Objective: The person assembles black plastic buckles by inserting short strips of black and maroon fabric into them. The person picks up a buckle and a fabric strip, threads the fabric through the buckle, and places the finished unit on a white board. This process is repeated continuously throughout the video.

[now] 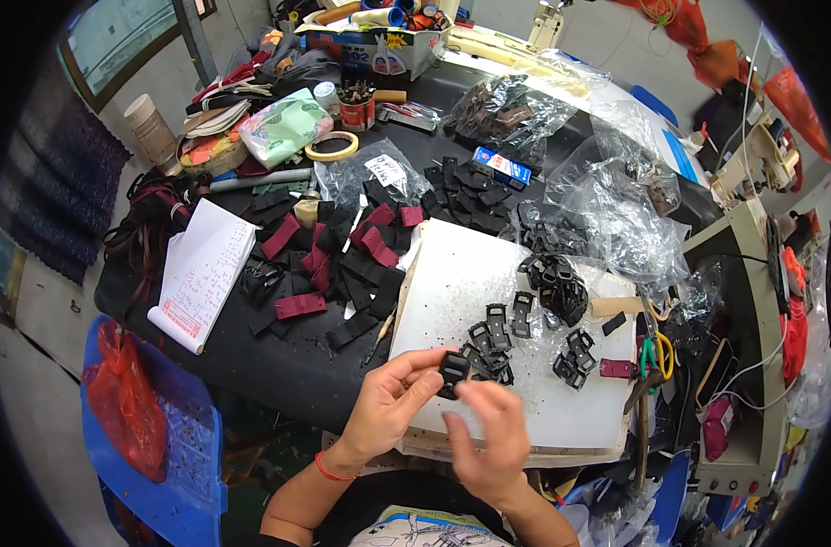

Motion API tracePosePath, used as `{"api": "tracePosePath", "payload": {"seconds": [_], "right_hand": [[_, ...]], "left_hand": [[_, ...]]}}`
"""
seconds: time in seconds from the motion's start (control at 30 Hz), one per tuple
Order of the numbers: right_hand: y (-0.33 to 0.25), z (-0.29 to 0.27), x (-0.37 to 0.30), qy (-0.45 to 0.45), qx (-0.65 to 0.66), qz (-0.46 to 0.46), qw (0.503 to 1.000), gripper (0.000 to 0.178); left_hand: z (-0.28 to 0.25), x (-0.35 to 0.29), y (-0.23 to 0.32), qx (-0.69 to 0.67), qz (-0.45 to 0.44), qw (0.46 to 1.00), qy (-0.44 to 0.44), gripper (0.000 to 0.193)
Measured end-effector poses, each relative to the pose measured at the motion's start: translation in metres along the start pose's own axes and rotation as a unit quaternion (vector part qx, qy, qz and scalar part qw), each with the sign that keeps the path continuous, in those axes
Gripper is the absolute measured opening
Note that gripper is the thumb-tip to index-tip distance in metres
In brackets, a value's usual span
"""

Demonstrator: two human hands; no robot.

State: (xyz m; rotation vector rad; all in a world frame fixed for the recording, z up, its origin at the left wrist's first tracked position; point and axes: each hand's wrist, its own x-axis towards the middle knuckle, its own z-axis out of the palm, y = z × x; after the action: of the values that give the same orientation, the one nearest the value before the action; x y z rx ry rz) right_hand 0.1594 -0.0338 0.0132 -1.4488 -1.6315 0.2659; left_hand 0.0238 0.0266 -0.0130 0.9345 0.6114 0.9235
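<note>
Between the thumb and fingers of my left hand point(390, 407) is a small black plastic buckle point(453, 367), held up over the near edge of a white board point(452, 283). My right hand point(490, 442) is close beside it, fingertips by the buckle's right side. Its thumb stands apart from the slightly blurred fingers, and I see nothing in its grasp. Just beyond my hands lie several loose black buckles point(490, 339) on the board. A bigger heap of black buckles point(558, 287) sits farther back, partly in clear plastic, and a few more point(574, 359) are at the right.
Black and maroon strap pieces point(299, 305) cover the table left of the board. An open notebook point(206, 269) lies farther left. At the board's right edge are yellow-handled scissors point(664, 356) and a hammer point(642, 390). Clear plastic bags point(616, 219) spread behind. A blue chair point(197, 438) stands at left.
</note>
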Motion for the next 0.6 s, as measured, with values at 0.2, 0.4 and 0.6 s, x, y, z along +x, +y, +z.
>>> {"api": "tracePosePath", "payload": {"seconds": [0.2, 0.4, 0.6], "right_hand": [[0.021, -0.010, 0.013, -0.075, 0.208, 0.143, 0.965, 0.033], [0.024, -0.019, 0.016, -0.048, 0.535, 0.364, 0.761, 0.020], [0.026, -0.024, 0.018, -0.157, 0.398, 0.352, 0.832, 0.024]], "left_hand": [[0.005, -0.005, 0.001, 0.112, 0.088, 0.990, -0.002, 0.030], [0.015, -0.009, 0.003, 0.090, 0.083, 0.992, 0.000, 0.033], [0.012, -0.009, 0.004, 0.288, 0.182, 0.940, 0.023, 0.036]]}}
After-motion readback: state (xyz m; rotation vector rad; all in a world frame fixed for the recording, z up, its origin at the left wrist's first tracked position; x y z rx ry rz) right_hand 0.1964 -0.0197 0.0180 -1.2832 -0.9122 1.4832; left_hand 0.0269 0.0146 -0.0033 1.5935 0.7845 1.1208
